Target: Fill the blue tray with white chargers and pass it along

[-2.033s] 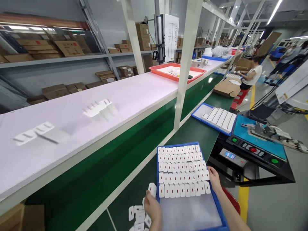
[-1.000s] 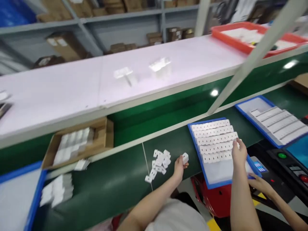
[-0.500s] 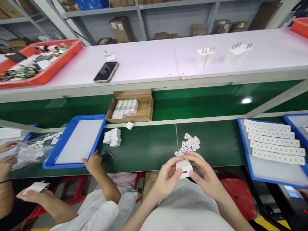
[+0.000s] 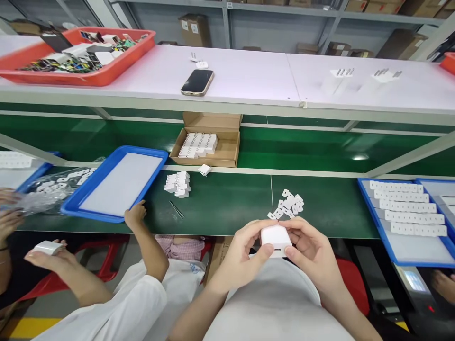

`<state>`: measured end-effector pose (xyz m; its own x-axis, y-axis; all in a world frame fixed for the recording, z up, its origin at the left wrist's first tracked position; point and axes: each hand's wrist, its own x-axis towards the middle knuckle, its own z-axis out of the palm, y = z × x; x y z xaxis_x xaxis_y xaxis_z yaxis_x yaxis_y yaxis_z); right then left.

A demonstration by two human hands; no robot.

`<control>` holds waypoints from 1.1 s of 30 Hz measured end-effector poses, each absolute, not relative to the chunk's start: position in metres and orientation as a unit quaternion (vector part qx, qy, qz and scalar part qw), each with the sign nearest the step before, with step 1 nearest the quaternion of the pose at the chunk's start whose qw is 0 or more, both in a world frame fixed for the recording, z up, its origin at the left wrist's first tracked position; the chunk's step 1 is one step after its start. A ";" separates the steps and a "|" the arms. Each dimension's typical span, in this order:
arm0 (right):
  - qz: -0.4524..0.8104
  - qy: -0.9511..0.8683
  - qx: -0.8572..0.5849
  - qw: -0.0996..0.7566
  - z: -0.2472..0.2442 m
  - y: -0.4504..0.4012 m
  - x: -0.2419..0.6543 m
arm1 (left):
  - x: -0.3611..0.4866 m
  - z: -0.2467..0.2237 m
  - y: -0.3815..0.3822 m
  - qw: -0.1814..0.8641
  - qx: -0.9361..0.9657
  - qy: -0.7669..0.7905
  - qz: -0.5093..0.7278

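A white plug-in charger [image 4: 276, 239] with a dark port slot on its near face is held in front of my body. My left hand [image 4: 245, 251] grips its left side, with the thumb on the near face and the fingers behind. On the other side my right hand [image 4: 308, 248] closes around it in the same way. Just beyond my fingertips lies a loose heap of small white plates with holes [image 4: 290, 203] on the green bench [image 4: 227, 208].
Left of me a co-worker's hand [image 4: 135, 214] touches a blue tray [image 4: 66, 208]; their other hand holds a white block [image 4: 48, 247]. Tweezers [image 4: 177, 210], stacked white chargers [image 4: 182, 183] and a cardboard box [image 4: 231, 149] are nearby. A blue tray [image 4: 377, 237] with rows of white pieces stands right.
The view has shifted, so the bench appears higher. The charger has tilted in my hands, showing more of its top, and its slot looks dark instead of red. Both hands keep their grip.
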<state>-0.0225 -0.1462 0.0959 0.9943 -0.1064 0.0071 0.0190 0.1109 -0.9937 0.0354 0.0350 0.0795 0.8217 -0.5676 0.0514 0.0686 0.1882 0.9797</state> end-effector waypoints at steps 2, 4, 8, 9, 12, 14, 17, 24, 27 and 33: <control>-0.057 0.034 -0.673 0.737 0.097 -0.140 -0.024 | 0.032 0.080 0.038 0.725 0.621 -0.225 -0.192; -0.067 0.030 -0.684 0.726 0.097 -0.135 -0.026 | 0.030 0.080 0.040 0.716 0.635 -0.232 -0.175; -0.077 0.033 -0.699 0.710 0.099 -0.130 -0.030 | 0.027 0.082 0.040 0.721 0.639 -0.212 -0.165; -0.077 0.035 -0.701 0.708 0.099 -0.129 -0.031 | 0.026 0.083 0.040 0.725 0.637 -0.205 -0.163; -0.076 0.041 -0.695 0.714 0.100 -0.127 -0.033 | 0.022 0.086 0.041 0.736 0.627 -0.190 -0.171; -0.077 0.043 -0.688 0.720 0.100 -0.125 -0.034 | 0.018 0.089 0.044 0.737 0.623 -0.185 -0.185; -0.078 0.039 -0.684 0.724 0.100 -0.122 -0.037 | 0.013 0.092 0.048 0.730 0.629 -0.187 -0.190; -0.020 -0.001 -0.680 0.733 0.094 -0.129 -0.044 | 0.006 0.089 0.046 0.720 0.643 -0.184 -0.184; -0.016 -0.002 -0.692 0.721 0.087 -0.131 -0.046 | 0.004 0.078 0.043 0.728 0.636 -0.184 -0.181; 0.013 -0.008 -0.714 0.700 0.061 -0.124 -0.049 | -0.007 0.052 0.050 0.732 0.640 -0.136 -0.192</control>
